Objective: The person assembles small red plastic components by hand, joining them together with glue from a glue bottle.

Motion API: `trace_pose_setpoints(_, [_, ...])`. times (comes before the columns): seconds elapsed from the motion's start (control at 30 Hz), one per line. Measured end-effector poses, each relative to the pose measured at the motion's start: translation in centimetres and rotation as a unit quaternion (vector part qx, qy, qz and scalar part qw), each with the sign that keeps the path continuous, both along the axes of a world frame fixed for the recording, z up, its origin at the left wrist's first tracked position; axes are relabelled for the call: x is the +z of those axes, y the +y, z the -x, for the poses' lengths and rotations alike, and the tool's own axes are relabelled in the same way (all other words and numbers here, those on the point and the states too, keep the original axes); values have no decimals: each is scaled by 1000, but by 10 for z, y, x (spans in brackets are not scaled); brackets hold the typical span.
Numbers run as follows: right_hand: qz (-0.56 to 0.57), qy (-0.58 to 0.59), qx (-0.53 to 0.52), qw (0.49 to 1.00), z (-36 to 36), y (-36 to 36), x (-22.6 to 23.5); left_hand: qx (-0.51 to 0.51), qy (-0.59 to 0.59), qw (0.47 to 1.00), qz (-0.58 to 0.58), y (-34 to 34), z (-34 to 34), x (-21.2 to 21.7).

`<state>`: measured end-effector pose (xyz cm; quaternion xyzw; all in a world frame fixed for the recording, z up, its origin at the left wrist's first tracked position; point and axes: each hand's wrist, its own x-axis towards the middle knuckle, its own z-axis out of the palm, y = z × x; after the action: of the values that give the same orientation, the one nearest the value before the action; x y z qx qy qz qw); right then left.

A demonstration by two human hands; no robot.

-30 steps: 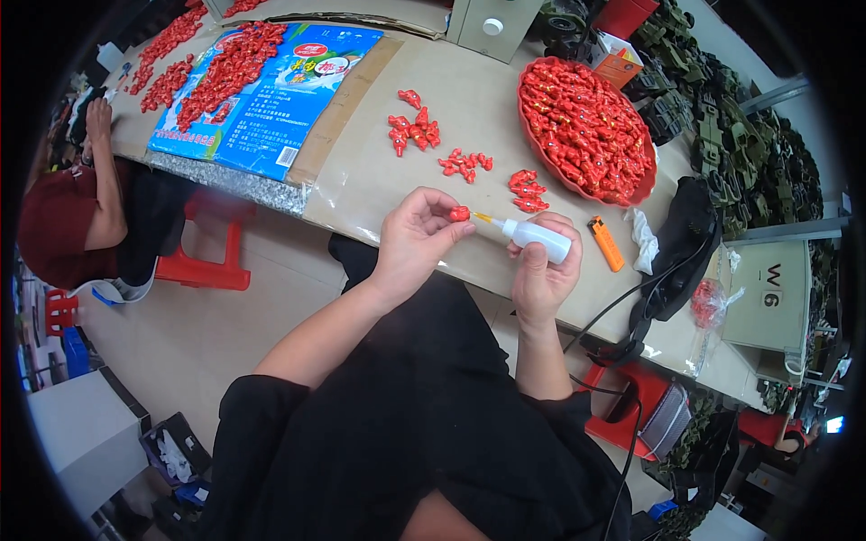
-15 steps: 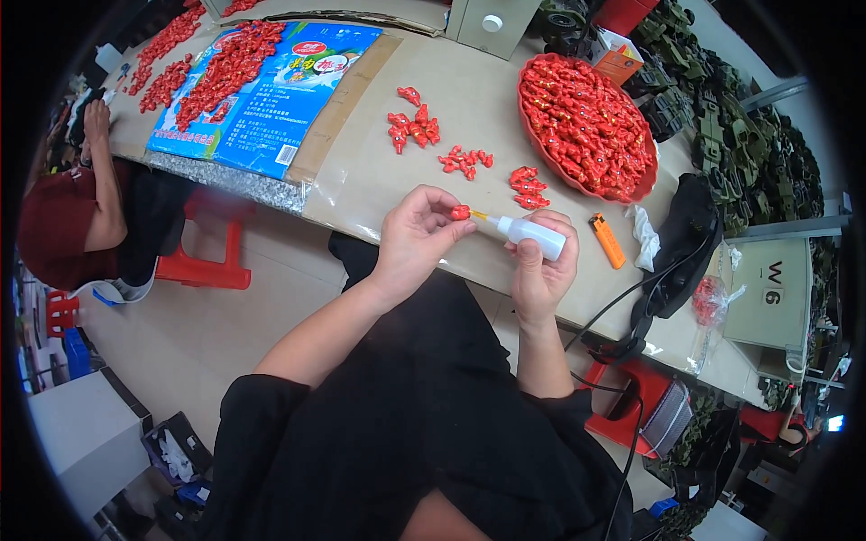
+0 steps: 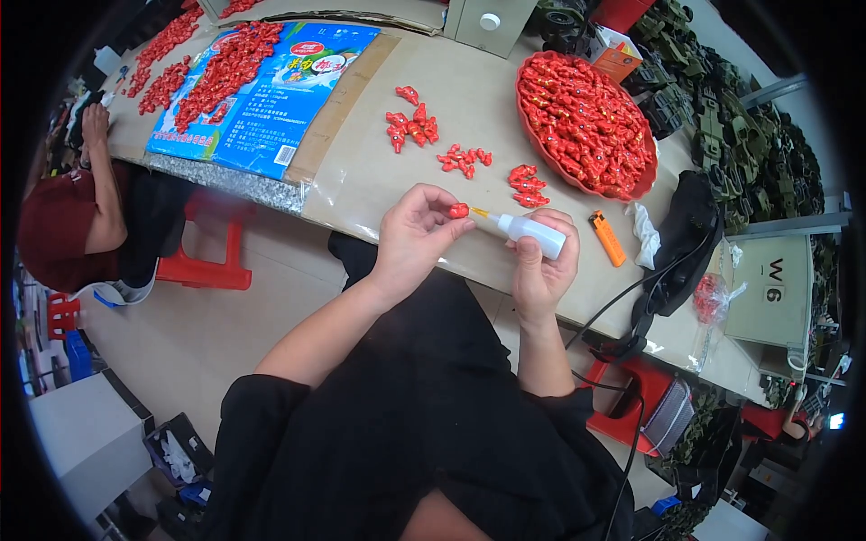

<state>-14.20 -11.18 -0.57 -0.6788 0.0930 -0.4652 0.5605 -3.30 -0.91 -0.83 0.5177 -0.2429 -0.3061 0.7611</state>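
"Red piece [image 3: 459, 210]: what is changed around it?"

"Very little. Compared with a second ago, the white bottle [image 3: 534, 236] is shifted slightly toward it; apparently the same piece is being worked on, with no other taken up."

"And where is it held, relative to the grip?"

"Between the thumb and fingertips of the left hand [image 3: 413, 233], in a narrow grip over the tabletop [image 3: 361, 198]. The bottle is clasped in the right hand [image 3: 546, 273], its yellowish nozzle [image 3: 480, 213] aimed at the piece; whether contact is made cannot be told."
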Motion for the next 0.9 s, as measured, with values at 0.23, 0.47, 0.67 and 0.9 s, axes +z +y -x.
trace_pose_setpoints(0.23, [-5,4,-9,1000,1,-1,-1,1,-2,1000,13,-1,-1,-2])
trace_pose_setpoints(0.47, [-57,-9,-3,998,1,2,4,-5,-2,1000,11,1,-1,-1])
trace_pose_setpoints(0.67, [-274,-87,76,955,-1,-4,10,-75,-75,994,-13,6,-10,11])
trace_pose_setpoints(0.9, [-291,-93,97,947,-4,-4,10,-139,57,988,24,8,-23,-2])
